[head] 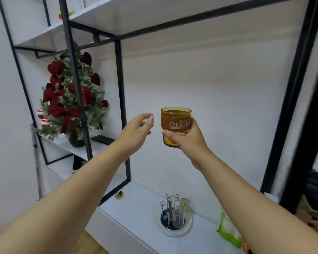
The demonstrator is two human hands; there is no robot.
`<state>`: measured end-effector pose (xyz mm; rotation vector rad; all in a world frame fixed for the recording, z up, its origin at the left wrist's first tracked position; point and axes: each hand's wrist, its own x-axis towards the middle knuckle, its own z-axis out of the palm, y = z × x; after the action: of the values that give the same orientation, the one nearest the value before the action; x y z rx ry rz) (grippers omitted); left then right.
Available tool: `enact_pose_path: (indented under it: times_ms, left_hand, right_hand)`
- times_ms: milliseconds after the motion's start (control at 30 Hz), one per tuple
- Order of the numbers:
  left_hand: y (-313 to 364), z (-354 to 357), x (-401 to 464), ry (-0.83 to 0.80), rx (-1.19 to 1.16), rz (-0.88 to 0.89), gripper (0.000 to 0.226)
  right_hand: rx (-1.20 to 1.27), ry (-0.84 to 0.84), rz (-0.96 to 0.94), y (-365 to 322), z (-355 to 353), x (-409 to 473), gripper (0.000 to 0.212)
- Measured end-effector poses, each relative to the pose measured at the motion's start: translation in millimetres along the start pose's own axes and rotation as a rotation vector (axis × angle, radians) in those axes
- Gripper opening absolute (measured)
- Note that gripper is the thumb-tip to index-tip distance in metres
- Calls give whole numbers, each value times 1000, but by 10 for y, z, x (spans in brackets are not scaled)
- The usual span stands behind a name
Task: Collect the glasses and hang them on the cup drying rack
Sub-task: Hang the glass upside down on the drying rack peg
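My right hand (186,140) grips an amber glass (175,123) with a brown "CHOCOLA" band, held upright at chest height in front of the white wall. My left hand (139,131) hovers just to the left of the glass, fingers loosely curled and apart, holding nothing. Far below, on the white cabinet top (136,213), stands the cup drying rack (173,215): a round base with thin metal prongs. A pale glass (184,206) hangs upside down on its right side, and a clear glass (176,216) hangs at its front.
A black metal shelf frame (121,99) surrounds the space, with white shelves above. A small decorated tree with red bows (72,101) sits on the left shelf beside a dark flat object (103,139). A green-and-white bag (228,230) lies at the cabinet's right.
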<state>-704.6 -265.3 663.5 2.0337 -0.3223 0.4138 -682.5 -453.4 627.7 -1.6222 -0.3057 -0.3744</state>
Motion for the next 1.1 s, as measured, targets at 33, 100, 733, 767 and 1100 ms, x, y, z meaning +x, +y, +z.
enact_pose_path:
  times_ms: [33, 100, 733, 767, 1100]
  left_hand:
    - [-86, 23, 131, -13, 0, 0, 49]
    - [-236, 63, 402, -43, -2, -1, 50]
    - [-1592, 32, 2230, -279, -119, 112, 105]
    - [-1670, 36, 2267, -285, -107, 112, 108]
    - [-2456, 257, 2240, -504, -438, -95, 100]
  right_hand:
    - [-1, 4, 3, 92, 57, 133, 85]
    - [-4, 11, 10, 260, 172, 403, 85]
    - [-171, 243, 87, 1250, 1308, 1660, 82]
    - [-177, 269, 96, 1299, 1371, 1655, 81]
    - [361, 412, 356, 2043, 1616, 1046, 66]
